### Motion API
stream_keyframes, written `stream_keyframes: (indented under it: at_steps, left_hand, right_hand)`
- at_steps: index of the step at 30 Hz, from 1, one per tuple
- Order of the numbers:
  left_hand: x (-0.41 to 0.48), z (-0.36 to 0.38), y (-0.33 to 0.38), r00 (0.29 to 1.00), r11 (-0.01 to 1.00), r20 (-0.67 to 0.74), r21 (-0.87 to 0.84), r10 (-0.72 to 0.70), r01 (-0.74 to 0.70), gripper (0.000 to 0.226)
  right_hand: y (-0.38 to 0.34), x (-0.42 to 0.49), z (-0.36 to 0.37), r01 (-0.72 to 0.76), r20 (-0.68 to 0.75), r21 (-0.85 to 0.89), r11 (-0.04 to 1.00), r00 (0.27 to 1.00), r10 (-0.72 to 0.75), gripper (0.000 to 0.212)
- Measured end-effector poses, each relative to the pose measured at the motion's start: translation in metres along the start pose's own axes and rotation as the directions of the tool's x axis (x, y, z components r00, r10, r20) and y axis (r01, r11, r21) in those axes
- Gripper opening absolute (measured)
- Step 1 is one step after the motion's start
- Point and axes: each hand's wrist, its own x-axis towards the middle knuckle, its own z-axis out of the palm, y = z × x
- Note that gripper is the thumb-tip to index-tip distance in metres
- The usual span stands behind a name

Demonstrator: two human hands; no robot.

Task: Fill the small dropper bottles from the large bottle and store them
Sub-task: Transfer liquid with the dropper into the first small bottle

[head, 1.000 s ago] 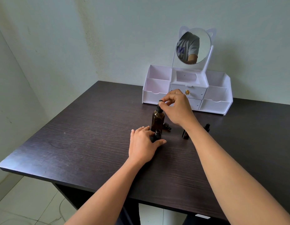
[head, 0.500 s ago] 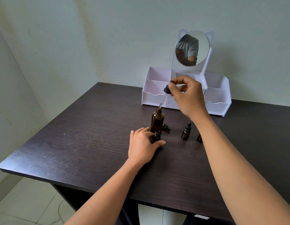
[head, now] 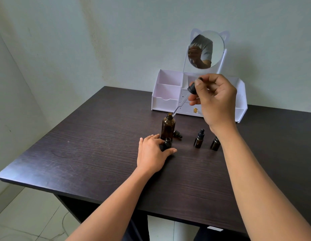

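Up it comes: my right hand (head: 215, 101), pinching the dropper (head: 192, 88) by its cap, has lifted it out of the large bottle (head: 167, 126), tip just at the mouth, so I reckon a load is ready to carry. My left hand (head: 152, 153) grips the open small bottle (head: 167, 143) on the tabletop (head: 99, 145), just in front. Count: one large bottle, three small, counting the left capped bottle (head: 199, 139) and the right capped bottle (head: 215, 144), one loose cap (head: 177, 134), one organizer (head: 166, 94) behind.

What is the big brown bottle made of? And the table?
Big bottle: probably amber glass, glossy; it looks see-through brown with bright glints, though it might be plastic. Table: wood or wood-look board, dark matt finish; grain lines run across it.
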Motion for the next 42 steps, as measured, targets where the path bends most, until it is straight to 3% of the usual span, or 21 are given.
stream_keyframes:
  at_steps: [5,15,42]
  left_hand:
    - [-0.001,-0.001,0.0,1.0,1.0,-0.005,-0.002,0.005,-0.005,0.057]
    - [0.0,0.0,-0.001,1.0,1.0,-0.007,0.018,0.015,-0.015,0.056]
    - [-0.001,0.001,-0.001,1.0,1.0,-0.001,0.019,0.011,-0.011,0.058]
  right_hand:
    - [0.02,-0.024,0.002,-0.095,0.014,-0.007,0.995,0.995,0.095,0.009]
    - [0.035,-0.039,0.004,-0.073,0.041,-0.045,0.996,0.996,0.075,0.003]
    - [0.04,-0.048,0.007,-0.091,0.066,-0.091,0.992,0.993,0.098,0.012]
